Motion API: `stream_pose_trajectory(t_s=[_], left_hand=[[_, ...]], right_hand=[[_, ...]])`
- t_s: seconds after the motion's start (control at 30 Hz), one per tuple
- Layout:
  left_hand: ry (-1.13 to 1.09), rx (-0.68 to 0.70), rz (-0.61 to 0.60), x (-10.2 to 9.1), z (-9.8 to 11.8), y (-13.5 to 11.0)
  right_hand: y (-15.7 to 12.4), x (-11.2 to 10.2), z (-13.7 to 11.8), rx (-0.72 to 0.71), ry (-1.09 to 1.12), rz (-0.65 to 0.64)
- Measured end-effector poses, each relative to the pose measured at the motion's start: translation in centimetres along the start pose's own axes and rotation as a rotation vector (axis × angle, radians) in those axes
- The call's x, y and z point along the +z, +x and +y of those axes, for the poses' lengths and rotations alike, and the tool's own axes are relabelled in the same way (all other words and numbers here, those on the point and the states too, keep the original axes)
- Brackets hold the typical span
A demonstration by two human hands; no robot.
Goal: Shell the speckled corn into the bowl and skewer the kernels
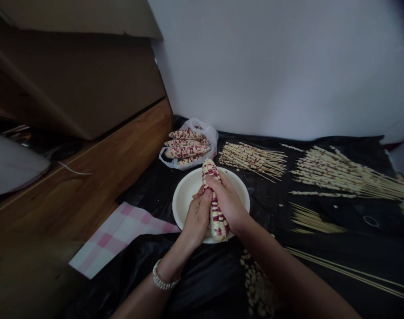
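Plainly, both hands are closed on one long cob of corn with cream and dark-red kernels [218, 221]. The left hand [197, 217] wraps its grip around the cob's left flank with the thumb pressed on the kernels. The right hand [227, 201] clasps it from the right and a little higher. The cob of corn tilts away from the person, its far tip sticking out above the fingers, and it hangs over the round white bowl [185, 190].

It looks stiff and moderately light. It is knobbly enough not to slip, though its kernels may come loose under hard pressure, so the middle of the shaft, where the hands sit now, seems the safest hold.

A beaded bracelet [164, 279] circles the left wrist. Just beyond the bowl lies a clear plastic bag of similar cobs [188, 146]. To the right of the bag are two fans of thin wooden skewers threaded with pale kernels [251, 157] [348, 175]. Nearer lie bare bamboo skewers [315, 219], and loose pale kernels [255, 279] are scattered beside the right forearm.

All of this rests on a crinkled black plastic sheet [321, 252]. A pink-and-white checked cloth [118, 235] lies at the sheet's left edge, where brown wooden boards [89, 177] and a large cardboard box [72, 79] close that side in. A white wall [288, 66] bounds the back. The freest room seems to be straight above the bowl and toward the person.
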State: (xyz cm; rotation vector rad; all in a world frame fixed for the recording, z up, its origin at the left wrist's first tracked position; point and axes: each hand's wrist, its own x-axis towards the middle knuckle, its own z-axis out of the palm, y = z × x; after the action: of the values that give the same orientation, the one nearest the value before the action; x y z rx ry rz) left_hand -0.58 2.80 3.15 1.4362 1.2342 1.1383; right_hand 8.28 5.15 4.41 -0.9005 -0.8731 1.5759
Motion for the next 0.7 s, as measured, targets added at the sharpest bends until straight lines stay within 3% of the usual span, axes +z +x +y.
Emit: stream_pose_trajectory(t_s=[0.3, 0.5, 0.6, 0.7], left_hand=[[-0.08, -0.056, 0.095, 0.2, 0.2, -0.7], [-0.035, -0.035, 0.02, -0.1, -0.4, 0.0], [-0.218, -0.16, 0.007, -0.2, -1.1, 0.5], [-0.446, -0.268, 0.1, -0.1, -1.5, 0.9]], right_hand=[[-0.5, 0.5, -0.4, 0.078, 0.172, -0.038], [0.5, -0.5, -0.4, 0.115, 0.168, 0.002], [1.4, -1.4, -0.6, 0.081, 0.228, 0.09], [2.0, -2.2, -1.2, 0.013, 0.258, 0.165]])
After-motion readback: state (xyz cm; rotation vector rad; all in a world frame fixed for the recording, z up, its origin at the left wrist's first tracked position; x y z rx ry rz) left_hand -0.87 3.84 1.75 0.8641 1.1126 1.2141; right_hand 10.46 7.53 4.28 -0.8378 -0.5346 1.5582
